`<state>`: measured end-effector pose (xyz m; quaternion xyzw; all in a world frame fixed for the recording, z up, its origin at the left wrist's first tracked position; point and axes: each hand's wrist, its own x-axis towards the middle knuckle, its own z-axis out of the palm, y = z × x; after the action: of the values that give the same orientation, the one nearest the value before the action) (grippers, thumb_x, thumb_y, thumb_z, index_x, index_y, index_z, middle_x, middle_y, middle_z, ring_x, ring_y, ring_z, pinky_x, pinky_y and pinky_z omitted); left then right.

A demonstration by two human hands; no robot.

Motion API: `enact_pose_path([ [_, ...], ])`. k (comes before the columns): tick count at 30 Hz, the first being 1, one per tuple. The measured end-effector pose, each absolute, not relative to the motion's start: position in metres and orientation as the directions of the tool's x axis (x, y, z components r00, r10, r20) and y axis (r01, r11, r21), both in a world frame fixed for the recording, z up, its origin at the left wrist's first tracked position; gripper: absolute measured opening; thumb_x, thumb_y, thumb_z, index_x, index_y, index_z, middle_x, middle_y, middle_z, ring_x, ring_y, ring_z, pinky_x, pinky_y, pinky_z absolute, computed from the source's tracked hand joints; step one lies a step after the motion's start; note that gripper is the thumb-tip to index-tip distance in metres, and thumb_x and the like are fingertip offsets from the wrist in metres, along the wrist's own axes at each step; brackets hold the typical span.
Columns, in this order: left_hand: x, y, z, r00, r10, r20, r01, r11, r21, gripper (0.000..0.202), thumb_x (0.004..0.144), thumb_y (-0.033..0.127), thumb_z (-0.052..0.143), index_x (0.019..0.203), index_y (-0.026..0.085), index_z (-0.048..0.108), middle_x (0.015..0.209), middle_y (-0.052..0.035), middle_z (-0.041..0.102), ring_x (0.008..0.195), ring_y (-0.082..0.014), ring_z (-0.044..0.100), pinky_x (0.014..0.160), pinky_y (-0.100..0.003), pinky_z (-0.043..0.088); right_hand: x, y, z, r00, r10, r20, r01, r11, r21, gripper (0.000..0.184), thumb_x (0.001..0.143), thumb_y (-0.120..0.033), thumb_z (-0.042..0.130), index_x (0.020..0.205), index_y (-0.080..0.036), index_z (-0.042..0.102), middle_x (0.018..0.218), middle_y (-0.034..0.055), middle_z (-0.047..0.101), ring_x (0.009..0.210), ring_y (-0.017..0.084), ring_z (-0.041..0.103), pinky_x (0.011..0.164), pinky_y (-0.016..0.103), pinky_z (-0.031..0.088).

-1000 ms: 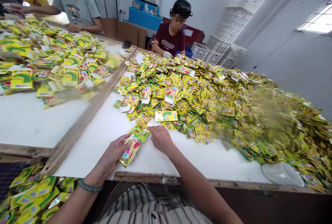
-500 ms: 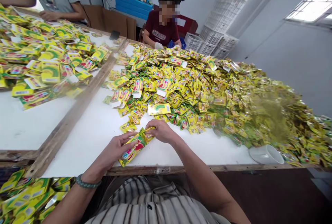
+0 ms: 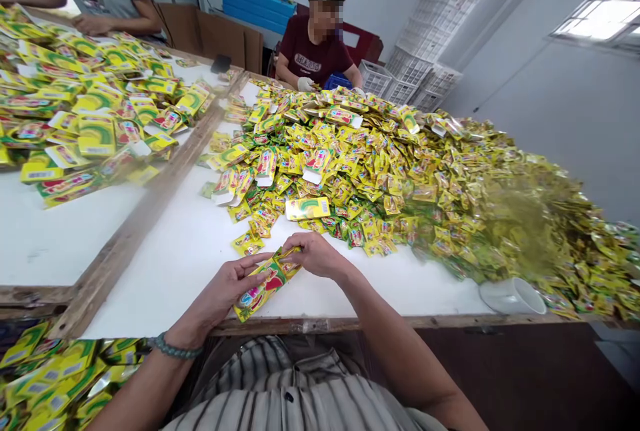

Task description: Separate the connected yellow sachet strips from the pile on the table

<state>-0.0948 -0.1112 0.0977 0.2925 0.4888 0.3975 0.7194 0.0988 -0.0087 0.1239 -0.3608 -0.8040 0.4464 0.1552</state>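
Near the table's front edge, my left hand (image 3: 227, 288) is closed around a slim yellow-and-green printed carton (image 3: 260, 294), which lies tilted with its upper end toward the right. At that upper end my right hand (image 3: 314, 254) is closed, its fingertips pinching what looks like a small yellow packet (image 3: 290, 259) at the carton's mouth. The fingers partly hide it. Just beyond the hands lie a few loose packets (image 3: 247, 243) and another yellow carton (image 3: 307, 208) on its side.
A large heap of small yellow packets (image 3: 360, 158) spreads across the table. Left of a wooden divider (image 3: 145, 218) is a pile of cartons (image 3: 97, 134). A white cup (image 3: 513, 296) lies tipped at the right front edge. Two people (image 3: 320, 51) work across the table.
Both hands and the carton have shifted very slightly to the right, keeping their grip. The person opposite has moved their gloved hands a little.
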Motion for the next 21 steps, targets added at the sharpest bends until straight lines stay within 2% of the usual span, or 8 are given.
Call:
enact_pose_path([
  [3,-0.094,-0.111,0.098,0.211,0.858,-0.468,-0.258,0.511,0.82,0.067,0.068,0.043,0.081,0.128,0.021,0.062,0.108,-0.0047,0.075,0.09,-0.022,0.071,0.081,-0.033,0.056,0.096,-0.012,0.123,-0.669,0.74,-0.075,0.454,0.326,-0.829,0.007,0.074,-0.011,0.07,0.075,-0.017,0.071,0.072,-0.0016,0.064,0.068,0.011,0.055,0.066,0.021,0.038],
  [7,-0.091,-0.106,0.098,0.174,0.899,-0.402,-0.164,0.429,0.888,0.061,0.066,0.043,0.083,0.121,0.021,0.067,0.114,-0.0041,0.073,0.101,-0.0247,0.068,0.09,-0.034,0.053,0.088,-0.02,0.128,-0.67,0.74,-0.054,0.466,0.363,-0.807,0.012,0.071,-0.006,0.068,0.075,-0.018,0.069,0.074,-0.002,0.062,0.069,0.011,0.054,0.067,0.022,0.038],
  [10,-0.091,-0.105,0.096,0.122,0.892,-0.435,-0.182,0.451,0.874,0.065,0.064,0.045,0.083,0.122,0.02,0.067,0.112,-0.005,0.074,0.099,-0.0263,0.069,0.087,-0.036,0.054,0.091,-0.024,0.13,-0.596,0.799,-0.082,0.413,0.218,-0.884,0.014,0.074,-0.014,0.068,0.087,-0.019,0.066,0.072,-0.0041,0.058,0.063,0.01,0.049,0.062,0.022,0.039],
  [13,-0.092,-0.106,0.095,0.098,0.882,-0.461,-0.181,0.471,0.863,0.069,0.063,0.044,0.084,0.125,0.02,0.065,0.114,-0.0059,0.073,0.093,-0.0253,0.07,0.083,-0.036,0.055,0.099,-0.027,0.131,-0.526,0.844,-0.107,0.325,0.083,-0.942,0.027,0.072,-0.022,0.071,0.097,-0.02,0.06,0.072,-0.0049,0.056,0.063,0.011,0.051,0.061,0.023,0.041],
  [17,-0.091,-0.107,0.099,0.145,0.894,-0.425,-0.159,0.445,0.881,0.063,0.063,0.043,0.083,0.12,0.02,0.068,0.111,-0.005,0.074,0.092,-0.0239,0.07,0.084,-0.034,0.054,0.1,-0.035,0.135,-0.558,0.821,-0.121,0.415,0.15,-0.898,0.023,0.072,-0.012,0.063,0.093,-0.021,0.058,0.064,-0.0064,0.057,0.061,0.011,0.053,0.063,0.023,0.04],
  [21,-0.091,-0.107,0.104,0.199,0.889,-0.413,-0.097,0.438,0.894,0.053,0.065,0.042,0.082,0.112,0.02,0.071,0.107,-0.0039,0.075,0.093,-0.0236,0.069,0.083,-0.032,0.054,0.095,-0.043,0.136,-0.573,0.807,-0.147,0.414,0.129,-0.901,0.024,0.077,-0.015,0.058,0.1,-0.022,0.054,0.062,-0.008,0.059,0.056,0.011,0.048,0.059,0.022,0.036],
])
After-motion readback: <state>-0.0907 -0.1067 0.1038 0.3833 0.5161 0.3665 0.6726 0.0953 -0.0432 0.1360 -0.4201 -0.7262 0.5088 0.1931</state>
